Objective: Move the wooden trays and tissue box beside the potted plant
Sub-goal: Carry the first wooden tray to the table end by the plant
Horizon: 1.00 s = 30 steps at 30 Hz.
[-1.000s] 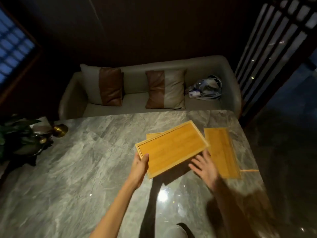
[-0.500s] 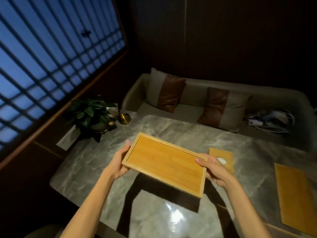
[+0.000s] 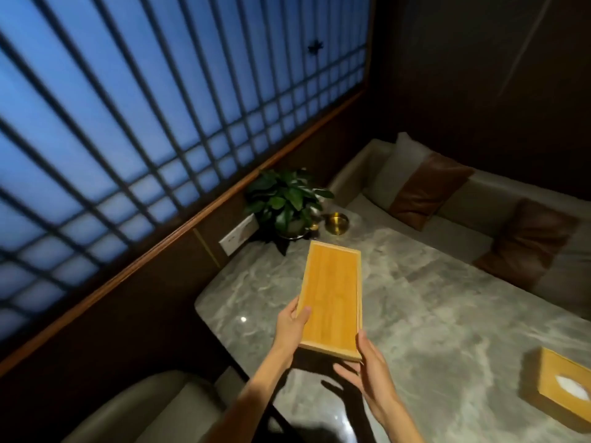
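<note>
I hold a rimmed wooden tray (image 3: 332, 298) above the grey marble table (image 3: 447, 314), its long side pointing toward the potted plant (image 3: 284, 199). My left hand (image 3: 291, 324) grips the tray's near left edge, thumb on the rim. My right hand (image 3: 367, 366) supports the near right corner from below and the side. The tray's far end is close to the plant's pot, with a small gap. A wooden tissue box (image 3: 563, 385) with white tissue showing rests on the table at the right edge. Other trays are out of view.
A small brass bowl (image 3: 336, 222) stands right of the plant. A white wall socket plate (image 3: 238, 239) sits on the dark wall left of the plant. A beige sofa with brown cushions (image 3: 428, 190) runs along the table's far side. A lattice window fills the left.
The tray has been carried left across the table and turned lengthwise toward the plant. My view has swung left; the other trays have left the frame.
</note>
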Available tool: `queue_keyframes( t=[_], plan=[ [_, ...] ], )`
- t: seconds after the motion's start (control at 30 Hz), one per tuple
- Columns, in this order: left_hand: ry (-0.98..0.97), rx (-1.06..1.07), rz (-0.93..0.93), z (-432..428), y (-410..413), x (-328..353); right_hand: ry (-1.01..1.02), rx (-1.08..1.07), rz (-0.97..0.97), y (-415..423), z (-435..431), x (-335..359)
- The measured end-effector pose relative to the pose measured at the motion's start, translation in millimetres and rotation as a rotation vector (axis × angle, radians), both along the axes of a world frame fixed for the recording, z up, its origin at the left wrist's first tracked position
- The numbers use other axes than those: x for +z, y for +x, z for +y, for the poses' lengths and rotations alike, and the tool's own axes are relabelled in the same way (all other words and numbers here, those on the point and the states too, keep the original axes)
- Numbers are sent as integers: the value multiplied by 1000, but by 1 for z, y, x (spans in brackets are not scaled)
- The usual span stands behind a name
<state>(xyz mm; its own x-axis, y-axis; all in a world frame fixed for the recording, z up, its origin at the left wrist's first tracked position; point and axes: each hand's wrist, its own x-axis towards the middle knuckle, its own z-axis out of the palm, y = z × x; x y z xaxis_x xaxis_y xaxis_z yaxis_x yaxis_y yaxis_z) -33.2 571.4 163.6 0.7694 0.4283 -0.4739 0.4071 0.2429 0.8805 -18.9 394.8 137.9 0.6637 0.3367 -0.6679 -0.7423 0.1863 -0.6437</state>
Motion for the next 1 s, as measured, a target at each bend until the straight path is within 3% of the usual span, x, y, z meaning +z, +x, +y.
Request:
queue_keyframes(
  t=[0.07,0.33,0.5,0.6,0.73,0.87,1.0],
  plan=[
    [-29,-14,14,31,-19,-5,-41,156,-44,10,4,-7],
    [-173,-245,106,147,-41,-31,-163,336,-83,84,87,-14],
    [-219,-249,106,241,10,-71,-296,207,1,133,187,-54],
    [-313,-84,138,284,31,-108,-414,9,63,158,248,-86],
    [-403,99,323,315,48,-150,-647,-59,1,179,324,-127],
    [-51,15,515,350,60,-186,-834,-33,-117,192,372,-168],
    [166,-177,774,360,78,-207,-970,-2,-159,197,382,-184]
  ],
)
